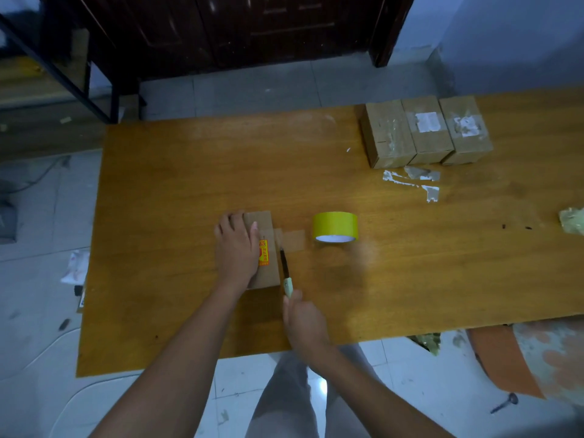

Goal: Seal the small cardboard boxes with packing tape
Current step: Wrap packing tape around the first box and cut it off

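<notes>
Mid-table, our left hand lies flat on the small cardboard box, steadying it; our right hand grips a knife, blade at the tape strip, likely to sever it from the yellow tape roll.

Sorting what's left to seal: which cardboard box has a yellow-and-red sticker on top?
The cardboard box under the left hand, near the table's front. The three boxes at the far right carry only whitish label remnants.

Left hand on box, knife alongside
</notes>
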